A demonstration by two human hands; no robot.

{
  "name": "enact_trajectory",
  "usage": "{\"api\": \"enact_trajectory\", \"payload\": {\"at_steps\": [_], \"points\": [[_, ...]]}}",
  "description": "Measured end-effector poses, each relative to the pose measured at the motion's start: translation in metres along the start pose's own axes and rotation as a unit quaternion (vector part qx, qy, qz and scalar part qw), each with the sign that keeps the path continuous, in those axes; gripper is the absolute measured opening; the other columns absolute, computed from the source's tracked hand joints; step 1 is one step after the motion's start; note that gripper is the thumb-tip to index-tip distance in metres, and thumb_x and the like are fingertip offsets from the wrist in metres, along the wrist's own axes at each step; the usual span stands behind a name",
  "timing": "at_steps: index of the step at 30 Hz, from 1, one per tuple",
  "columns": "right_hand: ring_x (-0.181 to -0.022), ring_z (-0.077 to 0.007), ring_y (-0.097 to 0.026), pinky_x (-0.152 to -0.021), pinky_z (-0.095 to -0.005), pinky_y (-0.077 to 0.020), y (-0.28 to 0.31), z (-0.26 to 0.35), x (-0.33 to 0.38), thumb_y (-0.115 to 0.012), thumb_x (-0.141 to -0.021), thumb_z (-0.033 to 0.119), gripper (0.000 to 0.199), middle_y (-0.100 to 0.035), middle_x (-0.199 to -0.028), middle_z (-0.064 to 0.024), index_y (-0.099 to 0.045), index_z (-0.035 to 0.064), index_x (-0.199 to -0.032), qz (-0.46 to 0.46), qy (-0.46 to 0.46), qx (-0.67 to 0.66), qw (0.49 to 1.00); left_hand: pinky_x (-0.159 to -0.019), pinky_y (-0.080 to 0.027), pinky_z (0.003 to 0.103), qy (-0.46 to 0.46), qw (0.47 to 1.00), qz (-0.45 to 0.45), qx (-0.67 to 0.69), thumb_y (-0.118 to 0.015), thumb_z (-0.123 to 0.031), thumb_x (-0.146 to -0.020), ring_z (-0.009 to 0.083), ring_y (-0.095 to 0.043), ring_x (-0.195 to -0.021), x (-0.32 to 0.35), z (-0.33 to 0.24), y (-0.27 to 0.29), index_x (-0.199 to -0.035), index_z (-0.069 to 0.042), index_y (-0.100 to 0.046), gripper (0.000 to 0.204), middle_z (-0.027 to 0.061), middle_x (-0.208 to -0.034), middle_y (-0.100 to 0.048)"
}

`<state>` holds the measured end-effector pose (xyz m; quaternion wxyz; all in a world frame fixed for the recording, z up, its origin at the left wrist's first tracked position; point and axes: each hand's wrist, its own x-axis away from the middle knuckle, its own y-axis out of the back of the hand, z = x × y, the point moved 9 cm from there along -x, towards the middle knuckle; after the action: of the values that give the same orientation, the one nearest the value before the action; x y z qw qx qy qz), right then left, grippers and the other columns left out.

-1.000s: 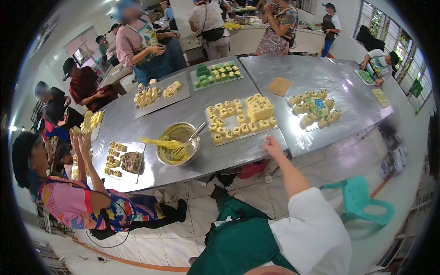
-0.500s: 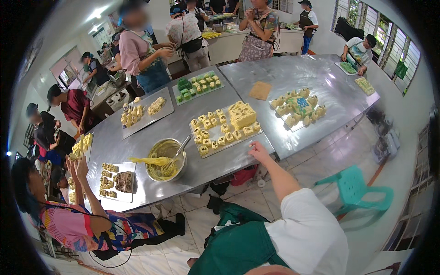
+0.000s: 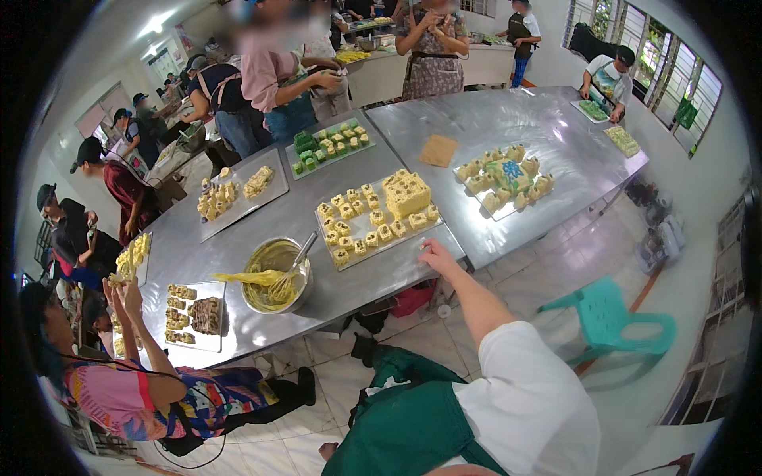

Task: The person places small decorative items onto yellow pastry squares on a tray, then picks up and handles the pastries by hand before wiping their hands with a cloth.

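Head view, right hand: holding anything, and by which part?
Cannot be told. The right hand is nearest the tray of yellow-frosted cakes, with its fingertips close together; anything between them is too small to make out.

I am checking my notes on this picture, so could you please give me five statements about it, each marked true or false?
1. A whisk leans in the metal bowl. True.
2. The right hand is inside that bowl. False: it is by the near edge of the tray with the yellow cake.
3. A flat brown square lies on the metal table. True.
4. In the picture, the green plastic chair is left of the right hand. False: it is to the right.
5. The blue-decorated cake is right of the yellow cake. True.
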<state>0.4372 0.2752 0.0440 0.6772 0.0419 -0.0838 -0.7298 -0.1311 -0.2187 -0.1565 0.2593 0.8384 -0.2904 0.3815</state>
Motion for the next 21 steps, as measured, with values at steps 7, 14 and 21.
{"api": "enact_trajectory", "payload": {"at_steps": [7,14,21], "points": [[-0.062,-0.0112,-0.048,-0.059,-0.0284,-0.041,0.016,-0.01,-0.011,-0.073,-0.07,0.015,0.035,-0.049,-0.064,0.0007,-0.059,0.0073,-0.102,-0.039,0.039,-0.005,0.998,-0.05,-0.048,0.042,-0.014,1.0,0.0,0.014,-0.049,-0.003,-0.079,0.0319,-0.06,-0.064,0.002,-0.021,-0.024,-0.128,-0.009,-0.031,0.053,0.0178,-0.1,-0.051],[-0.063,-0.0117,-0.049,-0.06,-0.0282,-0.0408,0.007,-0.004,-0.004,-0.072,-0.07,0.015,0.032,-0.05,-0.066,-0.0004,-0.06,0.0057,-0.099,-0.047,0.007,-0.02,0.999,-0.048,-0.047,0.043,-0.024,0.999,-0.028,0.028,-0.049,-0.002,-0.078,0.0319,-0.059,-0.062,0.003,-0.016,-0.012,-0.127,-0.008,-0.031,0.052,0.0178,-0.099,-0.051],[-0.066,-0.0102,-0.053,-0.062,-0.0255,-0.0426,0.007,-0.001,-0.002,-0.07,-0.073,0.013,0.034,-0.053,-0.071,-0.0001,-0.057,0.0054,-0.103,-0.016,0.011,0.005,1.0,-0.047,-0.047,0.043,-0.079,0.991,-0.085,0.063,-0.048,-0.002,-0.077,0.032,-0.059,-0.06,-0.01,-0.018,0.007,-0.127,-0.007,-0.032,0.052,0.0178,-0.098,-0.05]]}}
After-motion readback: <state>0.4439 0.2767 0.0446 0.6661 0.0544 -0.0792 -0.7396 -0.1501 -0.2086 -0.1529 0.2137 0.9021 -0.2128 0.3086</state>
